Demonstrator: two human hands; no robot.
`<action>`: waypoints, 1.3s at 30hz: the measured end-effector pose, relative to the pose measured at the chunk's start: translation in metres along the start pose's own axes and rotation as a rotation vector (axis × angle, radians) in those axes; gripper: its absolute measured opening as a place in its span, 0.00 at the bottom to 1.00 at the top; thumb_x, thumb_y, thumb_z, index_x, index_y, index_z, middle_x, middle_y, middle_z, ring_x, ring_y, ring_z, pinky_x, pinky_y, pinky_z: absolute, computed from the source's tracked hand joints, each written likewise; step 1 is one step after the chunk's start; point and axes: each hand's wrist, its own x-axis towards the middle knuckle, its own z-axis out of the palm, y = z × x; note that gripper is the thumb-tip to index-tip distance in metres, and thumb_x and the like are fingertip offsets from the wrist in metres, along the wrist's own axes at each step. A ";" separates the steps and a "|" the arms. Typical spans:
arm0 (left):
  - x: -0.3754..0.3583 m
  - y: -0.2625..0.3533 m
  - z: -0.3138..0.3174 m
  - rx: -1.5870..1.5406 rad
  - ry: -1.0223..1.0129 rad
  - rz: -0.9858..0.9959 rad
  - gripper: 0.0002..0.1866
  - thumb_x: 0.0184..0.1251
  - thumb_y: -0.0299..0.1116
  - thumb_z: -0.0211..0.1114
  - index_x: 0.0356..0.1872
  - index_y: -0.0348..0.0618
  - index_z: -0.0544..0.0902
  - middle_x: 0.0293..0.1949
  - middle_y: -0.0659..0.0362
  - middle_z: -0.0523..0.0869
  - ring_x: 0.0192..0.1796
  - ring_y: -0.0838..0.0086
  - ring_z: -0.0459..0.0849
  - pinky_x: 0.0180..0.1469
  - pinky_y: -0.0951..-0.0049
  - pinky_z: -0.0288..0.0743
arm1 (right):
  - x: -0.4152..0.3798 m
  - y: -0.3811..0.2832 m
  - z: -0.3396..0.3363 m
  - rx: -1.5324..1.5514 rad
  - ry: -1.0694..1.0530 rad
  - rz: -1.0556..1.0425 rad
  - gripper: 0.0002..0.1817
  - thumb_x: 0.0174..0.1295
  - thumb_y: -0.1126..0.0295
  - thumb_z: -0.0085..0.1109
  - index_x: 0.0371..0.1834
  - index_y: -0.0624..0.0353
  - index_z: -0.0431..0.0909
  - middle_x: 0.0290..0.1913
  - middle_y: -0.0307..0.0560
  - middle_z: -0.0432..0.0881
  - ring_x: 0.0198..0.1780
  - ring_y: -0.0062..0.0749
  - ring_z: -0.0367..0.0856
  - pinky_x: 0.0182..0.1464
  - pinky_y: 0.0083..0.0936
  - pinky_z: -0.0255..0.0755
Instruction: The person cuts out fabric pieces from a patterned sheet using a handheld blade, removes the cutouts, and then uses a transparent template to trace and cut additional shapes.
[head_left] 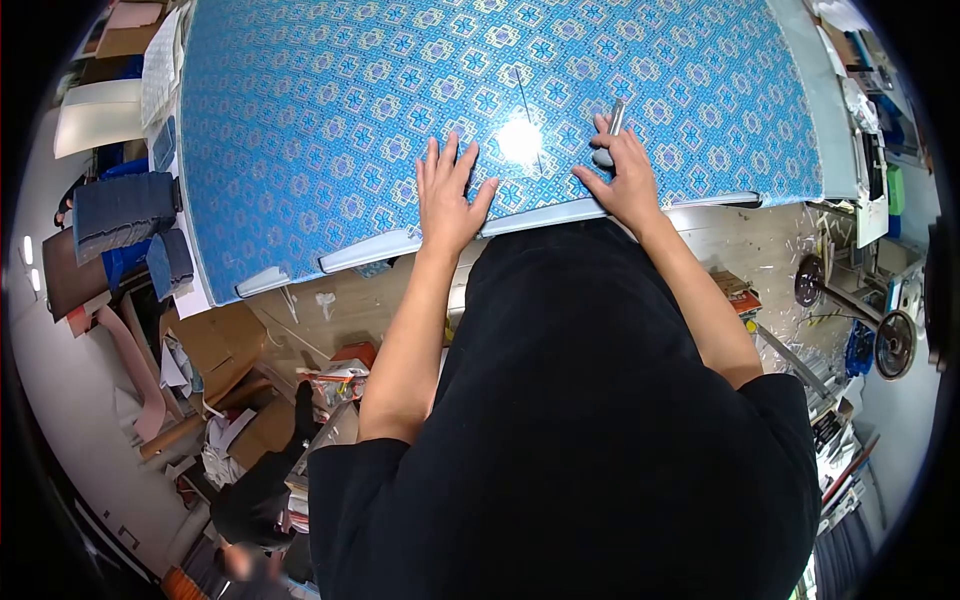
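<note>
— Where does the view sit?
— On the person's head, one fisheye lens looking steeply down over the chest at the counter [300,120].
— How close?
— Arm's length; both hands and the cluttered floor [300,330] fall inside.

Black short-sleeved shirt, bare forearms.
</note>
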 end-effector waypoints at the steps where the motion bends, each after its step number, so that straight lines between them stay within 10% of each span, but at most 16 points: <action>1: 0.000 0.000 0.000 0.006 0.004 0.005 0.31 0.70 0.47 0.73 0.71 0.50 0.81 0.80 0.49 0.71 0.84 0.43 0.60 0.84 0.40 0.46 | 0.000 0.000 0.000 -0.008 -0.001 -0.001 0.25 0.58 0.59 0.80 0.54 0.57 0.78 0.71 0.53 0.81 0.66 0.54 0.81 0.77 0.55 0.64; 39: 0.002 0.000 0.003 0.005 -0.008 -0.031 0.30 0.69 0.47 0.72 0.70 0.50 0.82 0.81 0.51 0.69 0.84 0.45 0.59 0.84 0.39 0.46 | 0.001 0.000 0.002 -0.045 -0.033 0.027 0.25 0.61 0.58 0.78 0.56 0.56 0.78 0.74 0.52 0.78 0.70 0.52 0.78 0.77 0.55 0.64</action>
